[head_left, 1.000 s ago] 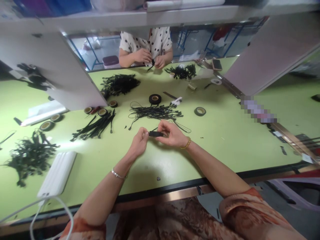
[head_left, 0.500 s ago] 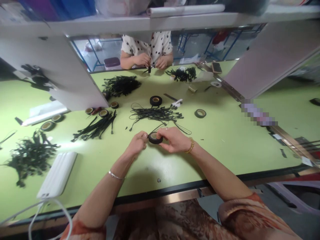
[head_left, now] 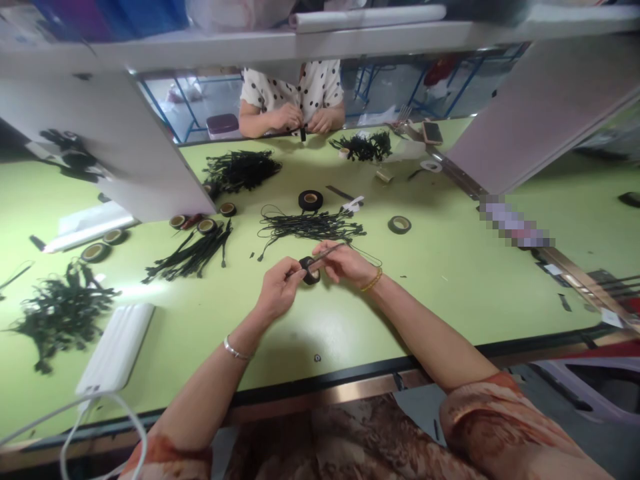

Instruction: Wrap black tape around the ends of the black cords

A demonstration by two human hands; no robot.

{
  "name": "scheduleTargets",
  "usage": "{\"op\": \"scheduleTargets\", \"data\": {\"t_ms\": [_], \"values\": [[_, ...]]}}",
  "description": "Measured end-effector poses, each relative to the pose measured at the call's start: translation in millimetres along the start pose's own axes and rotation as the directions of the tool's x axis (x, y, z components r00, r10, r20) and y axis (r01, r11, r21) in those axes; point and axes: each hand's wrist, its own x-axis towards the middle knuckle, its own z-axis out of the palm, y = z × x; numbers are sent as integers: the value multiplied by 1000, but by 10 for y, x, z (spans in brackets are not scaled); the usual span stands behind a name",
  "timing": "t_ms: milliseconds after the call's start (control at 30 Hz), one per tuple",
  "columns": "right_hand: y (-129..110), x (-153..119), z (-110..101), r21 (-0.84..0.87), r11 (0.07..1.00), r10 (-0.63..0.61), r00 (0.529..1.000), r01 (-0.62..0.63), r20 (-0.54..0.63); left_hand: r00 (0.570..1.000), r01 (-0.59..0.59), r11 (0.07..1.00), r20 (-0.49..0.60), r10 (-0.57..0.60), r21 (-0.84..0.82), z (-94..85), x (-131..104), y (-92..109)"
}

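Near the middle of the green table (head_left: 370,320), my left hand (head_left: 281,287) pinches a thin dark strand beside a black tape roll (head_left: 311,272). My right hand (head_left: 346,263) is at the roll's right side, its fingers curled around the strand, which runs up and right across them. Whether its fingers also hold the roll is unclear. Just beyond my hands lies a bundle of black cords (head_left: 310,225), with another black tape roll (head_left: 311,200) behind it and a third roll (head_left: 399,225) to the right.
A white power bank (head_left: 116,347) with a cable lies at left, near piles of black cords (head_left: 65,310). Another person's hands (head_left: 303,120) hold a small black item across the table. Upright panels (head_left: 145,133) flank the table under a shelf (head_left: 320,43).
My right hand has let its pinch on the tape roll's rim go and moved slightly up along the strand. The roll has tilted, and my left hand has turned beside it.
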Motion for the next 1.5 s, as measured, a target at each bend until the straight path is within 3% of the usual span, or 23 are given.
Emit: {"op": "scheduleTargets", "data": {"t_ms": [100,233,333,433,567,700,833,967,1100,1167,1233,1333,1400,1500], "values": [[-16,3,18,156,980,122,992,-123,16,979,-204,961,65,195,186,-2,-21,-9],[4,-1,67,235,957,164,985,-171,51,888,-457,794,254,382,401,-10,-38,-36],[54,13,154,218,967,128,991,-133,36,828,-559,690,345,442,460,-5,-49,-46],[89,14,251,226,971,93,995,-83,-32,811,-584,617,363,458,527,4,-64,-36],[67,-11,303,313,949,7,986,45,-164,870,-489,611,305,387,622,28,-92,4],[-12,-50,246,344,931,-58,981,120,-183,918,-395,669,302,258,630,55,-109,59],[-96,-96,128,305,945,-99,991,121,-87,949,-260,767,303,91,586,36,-88,110],[-140,-114,-10,208,970,-151,983,127,107,948,-125,802,310,-78,584,19,-71,191],[-205,-152,-97,-77,952,-271,932,296,241,935,-4,764,274,-227,645,40,-63,268],[-258,-199,-87,-275,872,-329,900,405,285,932,68,768,235,-277,636,44,-53,264],[-310,-255,-40,-501,715,-374,872,488,315,930,149,836,212,-300,529,37,-37,223],[-353,-325,58,-733,425,-448,827,532,340,930,283,946,196,-310,154,11,-3,133],[-356,-349,110,-791,305,-488,801,530,348,908,394,910,204,-365,-127,-7,23,87],[-329,-344,141,-831,219,-501,790,511,353,862,506,757,246,-442,-412,-18,55,55]]}}
